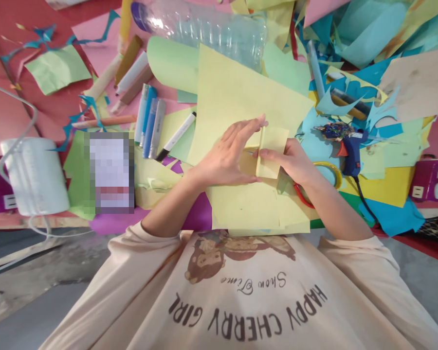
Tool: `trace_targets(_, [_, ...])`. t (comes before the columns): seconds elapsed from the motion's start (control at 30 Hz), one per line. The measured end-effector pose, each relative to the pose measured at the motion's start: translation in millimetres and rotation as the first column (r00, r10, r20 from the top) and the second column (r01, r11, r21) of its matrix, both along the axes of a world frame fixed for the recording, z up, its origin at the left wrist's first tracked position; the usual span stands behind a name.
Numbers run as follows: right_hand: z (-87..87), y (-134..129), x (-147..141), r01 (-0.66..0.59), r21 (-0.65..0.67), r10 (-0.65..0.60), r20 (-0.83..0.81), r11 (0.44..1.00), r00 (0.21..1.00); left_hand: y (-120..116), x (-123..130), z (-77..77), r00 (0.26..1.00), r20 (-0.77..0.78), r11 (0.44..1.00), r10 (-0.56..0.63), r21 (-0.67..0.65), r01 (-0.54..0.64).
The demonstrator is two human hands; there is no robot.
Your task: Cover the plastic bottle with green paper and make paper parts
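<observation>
Pinching a small folded yellow paper (273,151) in the right hand (295,158), with the left hand (224,149) spread pretty wide along its fold, over a bigger yellow sheet (229,92) near the scissors (338,175).

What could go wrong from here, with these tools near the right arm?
The right hand pinches the folded yellow paper, its thumb on top; pressing too hard might bend it badly.
The right forearm passes close by the yellow looped handle and could knock it.
The blue glue gun lies right of that hand; if it is hot (I cannot tell), touching it may burn.
</observation>
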State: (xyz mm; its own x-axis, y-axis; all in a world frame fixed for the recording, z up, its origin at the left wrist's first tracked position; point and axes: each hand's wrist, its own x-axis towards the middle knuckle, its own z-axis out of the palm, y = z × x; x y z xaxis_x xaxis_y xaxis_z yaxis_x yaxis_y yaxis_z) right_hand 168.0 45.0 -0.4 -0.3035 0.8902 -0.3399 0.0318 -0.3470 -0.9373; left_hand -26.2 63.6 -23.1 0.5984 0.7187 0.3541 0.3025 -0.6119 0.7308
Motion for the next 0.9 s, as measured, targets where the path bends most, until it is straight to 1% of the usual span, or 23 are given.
trace_targets(0.13, [3.2, 0.5, -1.9, 0.029, -0.043, -0.029, 0.002, 0.999, 1.0, 4.3, -3.8, -2.0, 1.0, 0.021, 0.989, -0.013, 0.148, 0.01])
trace_targets(0.2, [5.5, 0.9, -2.8, 0.052, -0.042, -0.052, 0.004, 0.998, 0.999, 5.8, -4.9, -3.1, 0.999, 0.039, 0.987, -0.012, 0.162, 0.005])
trace_targets(0.3, [8.1, 1.4, -3.4, 0.081, -0.02, -0.08, 0.034, 0.997, 0.996, 6.2, -4.5, -3.2, 0.999, 0.031, 0.985, 0.027, 0.168, -0.032])
trace_targets(0.37, [8.8, 1.6, -3.4, 0.082, -0.015, -0.081, 0.069, 0.996, 0.994, 5.9, -4.0, -2.1, 1.0, 0.016, 0.982, 0.023, 0.185, -0.026])
trace_targets(0.5, [7.1, 0.5, -3.7, 0.102, 0.048, -0.106, 0.109, 0.994, 0.988, 5.6, -4.4, 0.4, 0.999, -0.05, 0.99, 0.006, 0.138, 0.001])
trace_targets(0.53, [6.4, -0.1, -4.0, 0.106, 0.069, -0.113, 0.111, 0.992, 0.987, 5.4, -4.5, 0.4, 0.999, -0.052, 0.988, 0.009, 0.157, -0.001])
trace_targets(0.6, [5.3, -1.8, -4.4, 0.104, 0.103, -0.117, 0.125, 0.989, 0.985, 4.8, -4.2, -0.8, 0.999, -0.041, 0.972, 0.014, 0.236, -0.004])
trace_targets(0.67, [5.2, -3.5, -4.7, 0.09, 0.131, -0.111, 0.166, 0.987, 0.98, 3.7, -3.4, -3.0, 0.999, -0.044, 0.954, 0.024, 0.299, -0.01])
trace_targets(0.73, [6.0, -4.5, -5.3, 0.072, 0.156, -0.107, 0.224, 0.985, 0.969, 2.5, -2.8, -5.2, 0.996, -0.084, 0.956, 0.035, 0.293, -0.009])
trace_targets(0.8, [7.3, -4.4, -6.0, 0.054, 0.165, -0.096, 0.263, 0.985, 0.96, 1.7, -2.8, -6.5, 0.99, -0.142, 0.968, 0.028, 0.25, 0.008])
trace_targets(0.9, [8.5, -2.6, -6.9, 0.055, 0.145, -0.092, 0.263, 0.988, 0.96, 0.7, -3.0, -6.1, 0.983, -0.182, 0.981, 0.014, 0.195, 0.022])
